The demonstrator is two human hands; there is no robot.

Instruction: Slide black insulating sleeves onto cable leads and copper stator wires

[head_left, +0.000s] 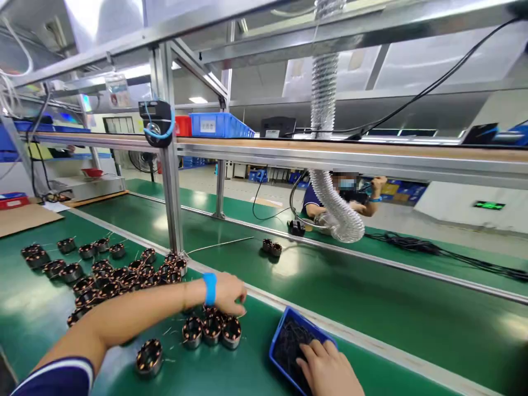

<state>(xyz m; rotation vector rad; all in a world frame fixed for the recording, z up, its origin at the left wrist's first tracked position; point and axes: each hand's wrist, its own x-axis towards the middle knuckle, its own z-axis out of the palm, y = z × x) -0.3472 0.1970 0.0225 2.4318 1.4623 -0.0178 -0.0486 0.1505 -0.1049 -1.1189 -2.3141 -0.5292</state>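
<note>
My left hand [230, 294], with a blue band at its wrist, is over the back of a small group of wire-wound motor stators [213, 328]. Its fingers curl loosely, with a gap showing between thumb and forefinger; the hand and forearm partly cover the stators behind. A single stator [149, 357] sits apart, nearer to me. To the right, my right hand [330, 368] reaches into a blue plastic tray [281, 373]. Its bent fingers touch thin black pieces [291, 344], too small to identify, and the fingertips look apart.
Many more stators [119, 275] crowd the green bench on the left, beside a metal post [169, 165]. Two stators [272, 247] stand beyond the pale rail. A flexible duct [325, 99] hangs past the shelf [330, 151]. Across the bench sits a co-worker [311, 201].
</note>
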